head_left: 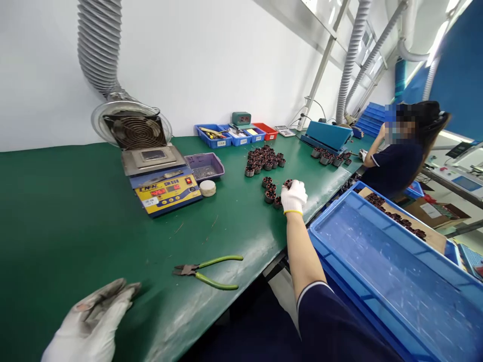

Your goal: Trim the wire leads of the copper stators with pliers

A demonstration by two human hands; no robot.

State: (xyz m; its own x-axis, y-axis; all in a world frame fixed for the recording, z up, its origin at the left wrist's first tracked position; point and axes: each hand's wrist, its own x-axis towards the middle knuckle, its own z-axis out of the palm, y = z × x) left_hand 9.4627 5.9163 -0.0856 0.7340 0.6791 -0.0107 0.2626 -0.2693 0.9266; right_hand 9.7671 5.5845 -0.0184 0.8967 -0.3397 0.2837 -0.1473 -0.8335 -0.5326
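Observation:
My right hand [295,197], in a white knit glove with a yellow cuff edge, has its fingers closed round a small copper-wound motor stator [288,183]. Several more stators [270,195] stand just left of it on the green table. Farther back is a bigger cluster of the same stators [264,160]. My left hand [96,322], gloved in white with greyed fingertips, hovers at the lower left over the table. Its fingers are loosely curved and apart from the thumb, with nothing seen between them. Green-handled side cutters [207,272] lie with handles spread between my hands.
A yellow-blue solder pot unit [166,193] stands under a fume duct [100,45]. Nearby are a purple tray [221,168] and a round white container [207,188]. Small bins [213,142] line the wall. Large blue crates [377,261] flank the table's right edge; a co-worker [400,158] sits beyond.

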